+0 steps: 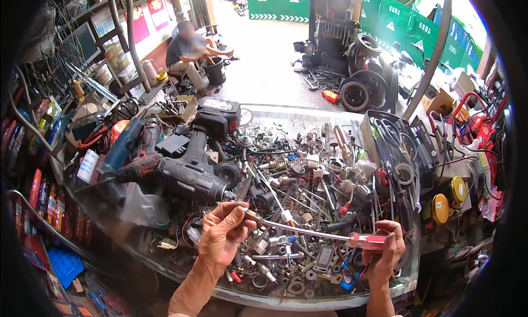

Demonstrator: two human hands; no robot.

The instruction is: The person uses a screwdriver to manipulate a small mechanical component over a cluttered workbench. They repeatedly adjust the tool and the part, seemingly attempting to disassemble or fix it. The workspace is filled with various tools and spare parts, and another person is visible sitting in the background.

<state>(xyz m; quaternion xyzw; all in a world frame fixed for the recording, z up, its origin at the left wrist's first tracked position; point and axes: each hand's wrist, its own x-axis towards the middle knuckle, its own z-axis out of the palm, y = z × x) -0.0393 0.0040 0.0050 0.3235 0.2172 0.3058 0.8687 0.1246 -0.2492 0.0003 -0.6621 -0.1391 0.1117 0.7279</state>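
Head view: the left hand (pixel 223 234) is raised over the near left part of a glass-topped desk (pixel 286 114), its grip pinched shut on a small metal part (pixel 250 213) at the tip of a long screwdriver (pixel 324 233). The right hand (pixel 388 250), near right, has its grip wrapped around the screwdriver's clear handle with red core (pixel 367 240). The thin shaft runs between the two hands, roughly level, above the clutter and not touching it.

The desk surface beneath is covered with loose hardware: bolts, nuts, springs, sockets and washers (pixel 297 287). A black cordless impact driver (pixel 190 176) lies to the far left of the left hand, its nose pointing right, close to the fingers but apart from them. Just beyond it stands a black battery pack (pixel 219 114). A blue power tool (pixel 125 146) lies further left. At the right edge a grey tray (pixel 369 135) holds pliers and other hand tools, and two yellow tape measures (pixel 448 198) sit beside it.

In the far left background a person sits (pixel 187 50) on the floor by a black bucket (pixel 213 70), well apart from the desk.
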